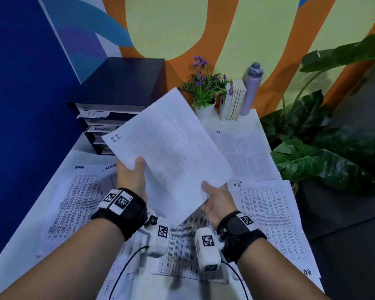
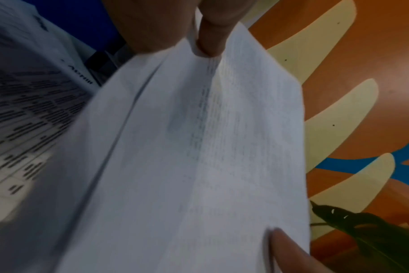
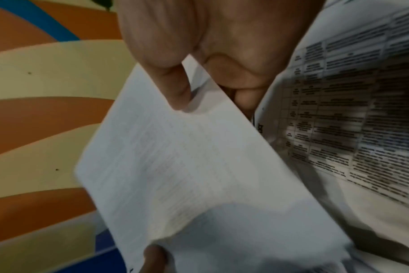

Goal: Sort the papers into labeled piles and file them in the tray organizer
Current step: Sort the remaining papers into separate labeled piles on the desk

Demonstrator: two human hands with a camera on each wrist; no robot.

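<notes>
Sorting looks well along but the filing has barely begun, by my reading: an ADMIN pile point(image 1: 74, 191) lies down-left of the hands, an HR pile point(image 1: 268, 213) just right of them, an IT pile point(image 1: 240, 152) beyond the right hand, and more sheets point(image 1: 182, 245) lie loose under the wrists. Both hands are up off the table with the I.T. sheets point(image 1: 169, 152) between them. The left hand point(image 1: 131, 179) pinches the left edge, thumb on top, fingers underneath; the right hand point(image 1: 218, 199) pinches the near corner the same way. The paper fans up and away from both grips, tilted, its marked corner toward the organizer point(image 1: 108, 118). That stands beyond the left hand, its labelled IT tray point(image 1: 95, 114) on top, ADMIN below. How many sheets are in hand I cannot tell; the left wrist view suggests more than one.
</notes>
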